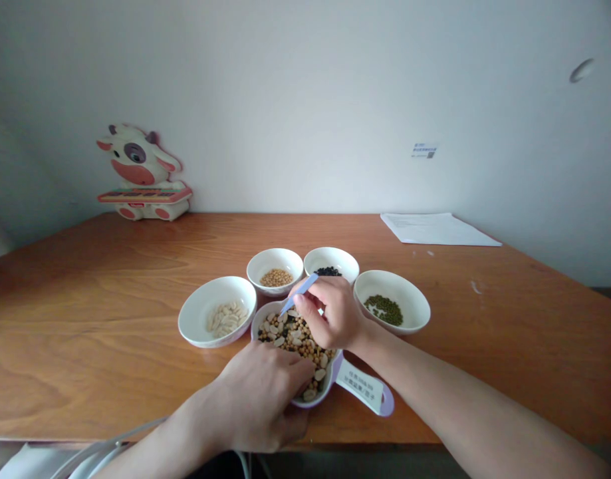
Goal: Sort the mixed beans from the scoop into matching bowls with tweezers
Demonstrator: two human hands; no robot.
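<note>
A white handled bowl (330, 388) with a lilac rim, holding mixed beans and pale seeds (298, 332), sits near the table's front edge. Its labelled handle points to the lower right. My left hand (260, 392) is closed over the bowl's near-left rim, with some fingertips hidden. Above the bowl's far side, my right hand (332, 313) pinches light purple tweezers (301, 293), whose tip points down at the mix. Around it stand four small white bowls: flat pale seeds (227, 319), yellow beans (276, 277), black beans (328, 271) partly behind my right hand, and green beans (383, 310).
A cow-shaped toy keyboard (144, 179) stands at the back left against the wall. White paper sheets (437, 228) lie at the back right of the wooden table (110, 319). Pale cables (106, 446) run below the front edge at left.
</note>
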